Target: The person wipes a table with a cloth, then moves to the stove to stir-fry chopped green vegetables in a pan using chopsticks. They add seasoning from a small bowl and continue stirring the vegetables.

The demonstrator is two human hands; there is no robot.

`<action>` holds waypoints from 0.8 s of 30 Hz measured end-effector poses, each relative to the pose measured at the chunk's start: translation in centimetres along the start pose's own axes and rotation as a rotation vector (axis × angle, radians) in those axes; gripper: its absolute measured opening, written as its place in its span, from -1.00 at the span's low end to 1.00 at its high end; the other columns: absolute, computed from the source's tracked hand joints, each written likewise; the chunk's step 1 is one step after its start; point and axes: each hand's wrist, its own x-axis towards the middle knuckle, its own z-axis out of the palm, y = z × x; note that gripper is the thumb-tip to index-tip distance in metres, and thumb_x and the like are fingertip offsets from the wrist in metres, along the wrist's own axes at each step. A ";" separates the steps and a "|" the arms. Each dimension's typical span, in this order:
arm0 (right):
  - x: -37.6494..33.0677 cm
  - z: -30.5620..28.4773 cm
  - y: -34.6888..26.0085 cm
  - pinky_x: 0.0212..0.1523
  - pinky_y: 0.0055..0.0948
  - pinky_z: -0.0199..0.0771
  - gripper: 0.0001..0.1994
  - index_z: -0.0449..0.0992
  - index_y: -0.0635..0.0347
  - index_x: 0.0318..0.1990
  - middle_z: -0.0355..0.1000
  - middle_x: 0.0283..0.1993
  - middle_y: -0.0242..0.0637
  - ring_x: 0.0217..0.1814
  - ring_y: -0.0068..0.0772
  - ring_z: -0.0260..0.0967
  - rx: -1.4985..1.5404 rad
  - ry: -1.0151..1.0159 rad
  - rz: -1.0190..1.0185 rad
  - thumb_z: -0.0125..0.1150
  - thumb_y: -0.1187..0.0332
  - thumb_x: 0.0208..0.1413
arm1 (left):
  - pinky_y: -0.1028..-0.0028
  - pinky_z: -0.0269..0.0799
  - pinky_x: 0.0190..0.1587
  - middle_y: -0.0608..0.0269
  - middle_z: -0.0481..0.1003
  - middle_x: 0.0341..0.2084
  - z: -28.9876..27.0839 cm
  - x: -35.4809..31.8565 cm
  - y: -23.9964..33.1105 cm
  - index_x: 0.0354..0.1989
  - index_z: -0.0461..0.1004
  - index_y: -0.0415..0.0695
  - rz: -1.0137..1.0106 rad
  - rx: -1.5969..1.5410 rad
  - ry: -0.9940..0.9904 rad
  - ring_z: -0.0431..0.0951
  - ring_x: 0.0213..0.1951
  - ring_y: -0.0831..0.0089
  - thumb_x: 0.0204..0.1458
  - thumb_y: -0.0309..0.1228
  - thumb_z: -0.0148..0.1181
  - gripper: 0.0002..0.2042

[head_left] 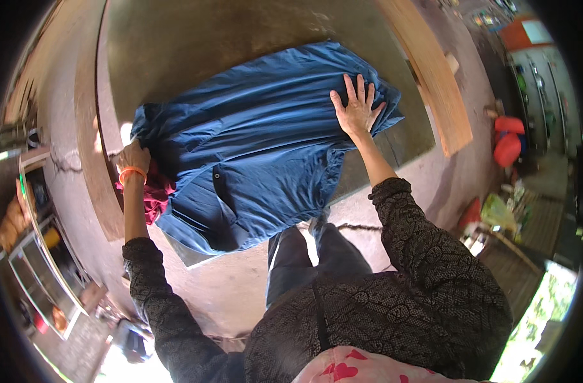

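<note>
A wrinkled blue garment [266,121] lies spread across a dark, smooth tabletop [240,29]. It has folded-over parts, gathered edges and a pocket-like flap with a small round eyelet. My right hand [358,112] rests on its far right part, palm down with fingers spread. At the garment's left end my left hand [135,157], an orange band around the wrist, is closed on the fabric edge. Dark red cloth [156,196] bunches beside that hand, partly under the blue fabric. How much of either cloth the left fingers grip is hidden.
Wooden planks flank the table, one on the left [92,127] and one on the right [441,89]. A metal-framed rack [42,268] stands at the lower left. Red objects [508,140] and a yellow-green bag [499,212] are off to the right. Cracks run across the floor.
</note>
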 end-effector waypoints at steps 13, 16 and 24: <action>-4.8 -2.9 16.5 0.36 0.57 -0.43 -0.32 0.15 -0.32 0.44 -0.16 0.59 -0.14 0.62 0.09 -0.33 0.257 -0.022 -0.309 0.02 -0.21 0.20 | -0.02 0.46 -0.05 -0.14 0.52 -0.13 -10.6 -5.2 18.3 0.33 0.27 0.11 0.389 0.322 0.116 0.56 -0.06 -0.10 0.05 -0.20 0.27 -0.38; -8.2 -4.9 22.9 0.41 0.48 -0.25 -0.29 0.13 -0.32 0.45 -0.18 0.58 -0.06 0.62 0.16 -0.35 0.525 -0.041 -0.231 0.09 -0.19 0.17 | -0.02 0.49 -0.06 -0.21 0.59 -0.23 -16.1 -11.7 30.6 0.11 0.52 -0.09 0.472 0.241 0.151 0.60 -0.14 -0.13 0.00 -0.20 0.24 -0.53; -20.8 -12.4 48.0 0.46 0.16 0.00 -0.05 0.11 0.02 0.46 -0.07 0.51 0.17 0.53 0.35 -0.15 0.863 -0.367 0.463 0.07 -0.43 0.05 | 0.18 0.51 -0.04 -0.16 0.60 -0.18 -21.9 -33.4 68.8 0.07 0.54 -0.14 1.233 -0.154 -0.241 0.60 -0.12 -0.07 -0.01 -0.16 0.32 -0.52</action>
